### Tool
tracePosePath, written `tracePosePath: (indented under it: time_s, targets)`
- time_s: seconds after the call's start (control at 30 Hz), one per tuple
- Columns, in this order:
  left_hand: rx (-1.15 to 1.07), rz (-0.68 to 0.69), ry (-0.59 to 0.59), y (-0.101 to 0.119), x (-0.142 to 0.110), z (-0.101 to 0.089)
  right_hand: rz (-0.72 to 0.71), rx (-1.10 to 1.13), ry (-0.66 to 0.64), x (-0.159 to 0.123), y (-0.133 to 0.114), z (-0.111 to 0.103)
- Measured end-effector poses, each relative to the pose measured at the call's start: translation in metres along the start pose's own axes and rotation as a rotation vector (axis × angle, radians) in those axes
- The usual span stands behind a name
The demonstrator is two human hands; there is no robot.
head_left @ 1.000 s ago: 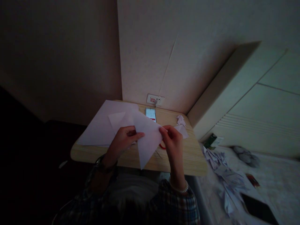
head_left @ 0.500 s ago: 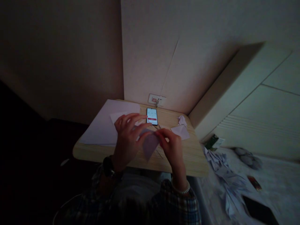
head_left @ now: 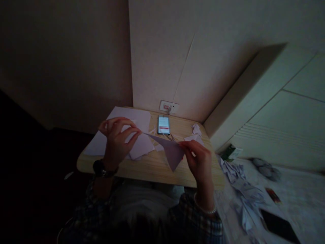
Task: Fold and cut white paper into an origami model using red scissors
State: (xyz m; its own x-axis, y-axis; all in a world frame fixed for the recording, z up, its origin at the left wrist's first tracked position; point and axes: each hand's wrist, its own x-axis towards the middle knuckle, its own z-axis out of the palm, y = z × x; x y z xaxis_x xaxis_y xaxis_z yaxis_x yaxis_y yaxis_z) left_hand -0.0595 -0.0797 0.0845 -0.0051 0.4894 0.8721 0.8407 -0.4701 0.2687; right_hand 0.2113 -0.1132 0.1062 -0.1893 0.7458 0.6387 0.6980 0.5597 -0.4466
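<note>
A sheet of paper (head_left: 173, 153), pale and drawn out between both hands, hangs above the table with one pointed corner drooping. My left hand (head_left: 117, 137) pinches its left tip between thumb and forefinger, the other fingers curled. On the other side my right hand (head_left: 198, 154) grips the paper's right edge in a closed pinch. Beneath the left hand lies a stack of white paper (head_left: 99, 142). Scissors (head_left: 171, 137) rest behind the held sheet, partly hidden by it. Small paper scraps (head_left: 153, 131) lie near them.
A lit phone (head_left: 163, 124) lies at the back of the wooden table (head_left: 142, 169), below a wall socket (head_left: 169, 106). Folded paper pieces (head_left: 196, 129) sit at the back right. On the bed to the right are many folded papers (head_left: 236, 173) and a dark tablet-like object (head_left: 279, 225).
My hands have moved apart, the left going left and the right going right. The left fingers, spread before, now pinch the paper's tip, and the sheet is stretched between both hands.
</note>
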Motion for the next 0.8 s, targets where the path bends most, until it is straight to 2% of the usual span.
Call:
tracePosePath:
  time_s: [0.07,0.1,0.13,0.2,0.27,0.33,0.37,0.4,0.53,0.6,0.7,0.8]
  targets:
    - [0.085,-0.048,0.061,-0.017,0.000,-0.006,0.040,-0.022,0.093,-0.001,0.006,-0.003]
    - [0.107,-0.053,0.165,-0.019,0.001,-0.008,0.058,-0.029,0.117,0.000,0.007,-0.003]
    - [0.113,-0.039,0.167,-0.015,0.002,-0.008,0.071,-0.029,0.106,0.001,0.006,-0.001]
    - [0.062,-0.022,0.101,0.007,0.005,-0.005,0.069,-0.013,0.011,0.004,0.002,0.007]
    - [-0.040,0.058,-0.080,0.038,0.007,0.004,0.056,0.001,-0.073,0.008,-0.005,0.015]
    - [-0.122,0.131,-0.237,0.064,0.007,0.015,0.059,0.025,-0.086,0.011,-0.012,0.022]
    - [-0.163,0.147,-0.279,0.072,0.007,0.020,0.076,0.054,-0.065,0.011,-0.015,0.025]
    - [-0.189,0.125,-0.264,0.077,0.006,0.024,0.106,0.099,-0.033,0.012,-0.017,0.027]
    - [-0.315,-0.038,-0.161,0.071,0.003,0.031,0.287,0.325,0.124,0.013,-0.021,0.034]
    - [-0.376,-0.100,-0.173,0.067,0.002,0.031,0.328,0.374,0.169,0.015,-0.023,0.038]
    - [-0.455,-0.156,-0.219,0.069,0.003,0.031,0.270,0.327,0.182,0.018,-0.025,0.042]
    - [-0.529,-0.169,-0.189,0.076,0.006,0.029,0.163,0.244,0.152,0.020,-0.030,0.044]
